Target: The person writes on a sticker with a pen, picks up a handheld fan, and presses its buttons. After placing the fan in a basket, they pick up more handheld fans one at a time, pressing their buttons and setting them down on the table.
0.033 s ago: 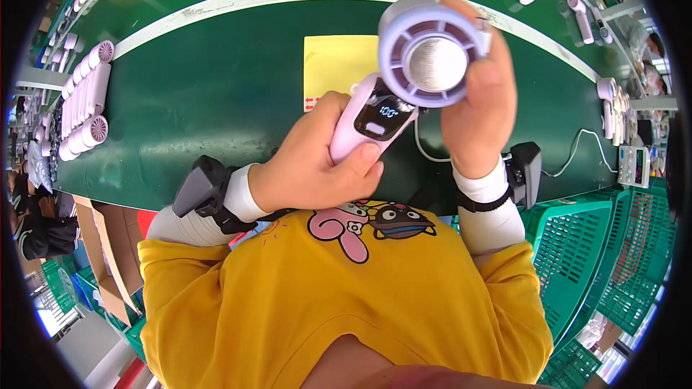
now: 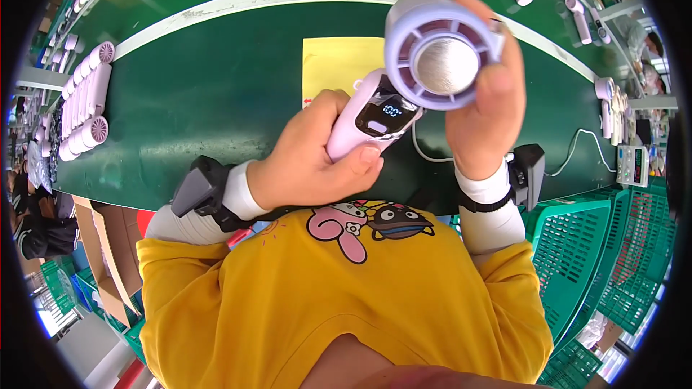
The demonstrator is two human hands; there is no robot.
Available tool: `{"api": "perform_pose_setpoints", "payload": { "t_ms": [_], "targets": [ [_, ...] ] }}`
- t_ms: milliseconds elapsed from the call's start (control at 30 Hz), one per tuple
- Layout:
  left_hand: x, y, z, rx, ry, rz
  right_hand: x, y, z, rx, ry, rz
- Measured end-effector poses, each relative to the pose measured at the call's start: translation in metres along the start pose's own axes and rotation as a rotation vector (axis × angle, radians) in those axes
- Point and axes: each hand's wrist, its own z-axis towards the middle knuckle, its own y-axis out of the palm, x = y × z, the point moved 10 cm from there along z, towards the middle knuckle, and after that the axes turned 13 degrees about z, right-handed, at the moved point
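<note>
A pale purple handheld fan (image 2: 353, 121) is tilted above the table, its round grille toward me and its lit display facing up. My left hand (image 2: 303, 148) is closed round the handle, thumb along its near side below the display. My right hand (image 2: 486, 104) grips the right side of the fan head (image 2: 404, 65), fingers behind it and thumb at the rim. A small whitish piece shows by the right fingers; what it is I cannot make out. Behind the fan lies a yellow sheet (image 2: 335, 65), partly covered by it.
A row of similar fans (image 2: 86, 97) lies at the left end of the green table (image 2: 194, 94). More fans (image 2: 604, 104) lie at the right, near a small meter box (image 2: 633, 166) with a white cable (image 2: 574, 145). Green crates (image 2: 573, 245) stand at right, a cardboard box (image 2: 108, 252) at left.
The fan head and my right hand have shifted slightly to the right. My left hand keeps its grip on the handle, almost in the same place.
</note>
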Motion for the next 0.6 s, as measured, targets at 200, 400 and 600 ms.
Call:
{"api": "perform_pose_setpoints", "payload": {
  "t_ms": [200,400,600],
  "targets": [
    [0.053,-0.038,0.034,0.26,0.588,0.31,-0.066,0.006,0.017,0.009,-0.246,0.148],
    [0.09,-0.051,0.034,0.372,0.898,0.587,-0.046,0.029,0.029,0.024,0.003,0.357],
    [0.084,-0.038,0.041,0.336,0.791,0.555,-0.028,0.016,0.037,0.034,0.059,0.13]
  ]
}}
